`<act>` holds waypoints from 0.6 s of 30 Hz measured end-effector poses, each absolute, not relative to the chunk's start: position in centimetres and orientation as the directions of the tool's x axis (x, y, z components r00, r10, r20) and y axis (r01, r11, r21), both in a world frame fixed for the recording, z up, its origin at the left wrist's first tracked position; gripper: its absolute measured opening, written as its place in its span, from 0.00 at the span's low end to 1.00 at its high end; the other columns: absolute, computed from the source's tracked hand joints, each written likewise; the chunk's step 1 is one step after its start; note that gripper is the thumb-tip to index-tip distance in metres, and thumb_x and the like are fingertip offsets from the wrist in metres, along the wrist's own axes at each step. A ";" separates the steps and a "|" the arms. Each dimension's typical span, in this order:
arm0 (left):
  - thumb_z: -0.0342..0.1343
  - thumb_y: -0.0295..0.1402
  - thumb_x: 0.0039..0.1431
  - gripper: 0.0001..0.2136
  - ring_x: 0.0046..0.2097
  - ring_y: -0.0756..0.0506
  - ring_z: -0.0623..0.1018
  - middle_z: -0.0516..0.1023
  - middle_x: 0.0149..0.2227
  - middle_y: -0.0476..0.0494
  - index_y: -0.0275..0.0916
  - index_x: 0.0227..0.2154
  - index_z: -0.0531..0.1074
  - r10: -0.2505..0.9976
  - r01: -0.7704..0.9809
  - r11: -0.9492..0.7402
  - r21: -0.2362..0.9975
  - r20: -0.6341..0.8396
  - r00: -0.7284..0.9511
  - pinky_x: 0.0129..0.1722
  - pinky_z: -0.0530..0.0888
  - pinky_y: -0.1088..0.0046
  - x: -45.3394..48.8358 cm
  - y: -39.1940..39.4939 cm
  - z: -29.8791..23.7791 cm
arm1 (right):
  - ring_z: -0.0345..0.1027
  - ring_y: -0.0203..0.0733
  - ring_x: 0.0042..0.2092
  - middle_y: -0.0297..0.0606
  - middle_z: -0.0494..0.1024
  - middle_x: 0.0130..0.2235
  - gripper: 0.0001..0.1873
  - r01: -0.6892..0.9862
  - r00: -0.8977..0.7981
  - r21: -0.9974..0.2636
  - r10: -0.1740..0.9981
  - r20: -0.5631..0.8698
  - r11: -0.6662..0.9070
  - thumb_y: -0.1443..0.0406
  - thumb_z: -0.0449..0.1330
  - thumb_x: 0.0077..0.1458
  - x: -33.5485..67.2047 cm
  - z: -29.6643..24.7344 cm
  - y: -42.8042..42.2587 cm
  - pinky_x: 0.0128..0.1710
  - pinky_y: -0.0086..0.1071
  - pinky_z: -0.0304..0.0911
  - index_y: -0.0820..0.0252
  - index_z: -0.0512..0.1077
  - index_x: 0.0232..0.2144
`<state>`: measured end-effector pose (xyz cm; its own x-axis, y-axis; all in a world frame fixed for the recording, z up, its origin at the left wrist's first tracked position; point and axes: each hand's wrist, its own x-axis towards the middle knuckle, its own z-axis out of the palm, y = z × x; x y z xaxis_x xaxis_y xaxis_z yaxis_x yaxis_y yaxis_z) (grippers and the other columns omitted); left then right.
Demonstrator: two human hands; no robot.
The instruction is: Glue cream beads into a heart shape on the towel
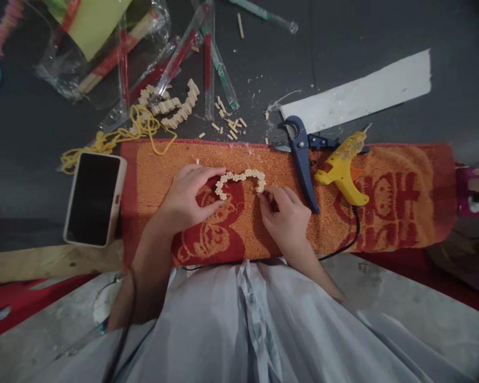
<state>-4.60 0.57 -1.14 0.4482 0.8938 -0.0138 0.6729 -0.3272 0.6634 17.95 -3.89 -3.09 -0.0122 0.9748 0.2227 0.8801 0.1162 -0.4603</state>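
A curved arch of small pale wooden pieces (239,178) lies on an orange and red towel (383,202) in front of me. My left hand (187,197) rests on the towel with fingers curled, its fingertips touching the arch's left end. My right hand (285,213) pinches at the arch's right end, fingers pressed together. Whether a loose piece sits between those fingers I cannot make out.
A yellow glue gun (341,167) and blue cutters (301,154) lie on the towel to the right. A phone (93,198) lies left of the towel. Behind are yellow string (115,139), a finished strip of pieces (179,109), cut bits, plastic sleeves and a white strip (363,93).
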 end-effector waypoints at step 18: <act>0.59 0.36 0.56 0.23 0.50 0.40 0.74 0.78 0.51 0.42 0.43 0.55 0.69 0.911 0.681 -0.306 0.665 -0.003 0.412 0.55 0.70 0.57 -4.4 0.5 -1.2 | 0.67 0.35 0.27 0.34 0.76 0.27 0.09 0.837 -0.009 -0.535 0.981 0.194 0.113 0.61 0.56 0.62 18.2 -3.0 -4.0 0.28 0.28 0.59 0.58 0.75 0.35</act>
<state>-4.35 0.49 -1.24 0.4123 0.9110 -0.0027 0.6815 -0.3065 0.6646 18.16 -3.98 -2.99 -0.0088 0.9810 0.1938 0.8370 0.1132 -0.5353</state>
